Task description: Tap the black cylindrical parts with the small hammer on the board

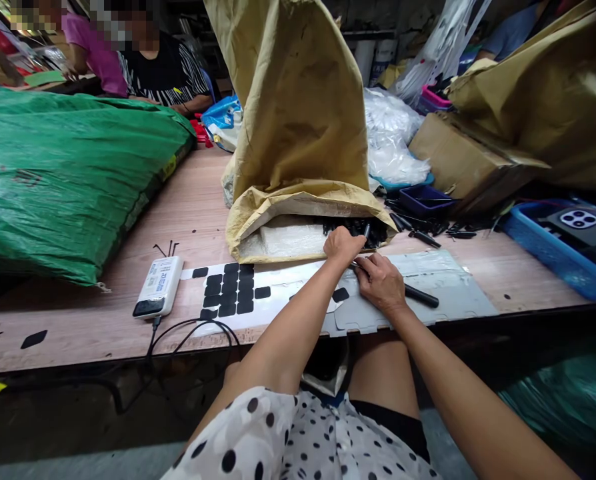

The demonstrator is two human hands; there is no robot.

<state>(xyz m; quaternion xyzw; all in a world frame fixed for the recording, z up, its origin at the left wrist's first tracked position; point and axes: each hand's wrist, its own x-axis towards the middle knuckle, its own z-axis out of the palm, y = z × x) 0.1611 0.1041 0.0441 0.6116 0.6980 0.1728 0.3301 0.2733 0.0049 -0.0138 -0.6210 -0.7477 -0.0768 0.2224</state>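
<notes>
My left hand is closed at the mouth of a tan woven sack. A short dark cylindrical piece sticks up from its fingertips. Inside the sack, several small black parts lie beside a clear-wrapped white bundle. Just to the right, my right hand is wrapped round a black-handled rod, whose thin metal-looking end shows near the left fingers. Under this hand is a grey board with clear tape across it. Left of it, several black rounded-square stickers sit on a white sheet.
A white power bank with a black cable stands at left, near a large green sack. To the right are loose black tubes, a purple tray, a cardboard box and a blue bin with a phone. Co-workers sit behind.
</notes>
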